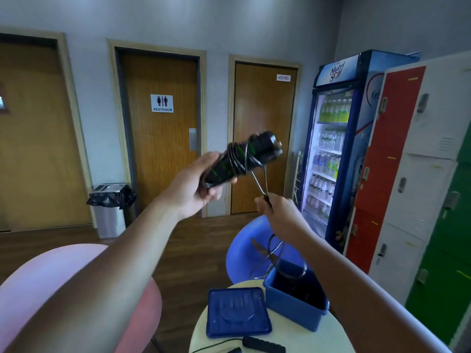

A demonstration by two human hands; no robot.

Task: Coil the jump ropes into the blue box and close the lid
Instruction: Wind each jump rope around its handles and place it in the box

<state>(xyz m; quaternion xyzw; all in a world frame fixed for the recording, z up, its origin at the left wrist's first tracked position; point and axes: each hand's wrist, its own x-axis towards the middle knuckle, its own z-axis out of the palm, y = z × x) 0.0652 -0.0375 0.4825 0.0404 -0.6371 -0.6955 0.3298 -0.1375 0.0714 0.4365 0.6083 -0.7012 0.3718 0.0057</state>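
Observation:
My left hand [197, 186] holds up a pair of black jump rope handles with green stripes [242, 157], the black cord wound around them several times. My right hand [276, 212] pinches the free stretch of that cord [258, 183] just below the handles. More cord hangs from this hand in loops [277, 256] down into the open blue box [293, 305] on the small round table [300, 337]. The blue lid [238, 312] lies flat on the table, left of the box. Another black handle [263, 344] with its cord lies at the table's near edge.
A blue chair [244, 248] stands behind the table and a pink chair [142, 296] to its left. A drinks fridge [336, 154] and lockers [420, 174] line the right wall. A bin [109, 207] stands by the wooden doors.

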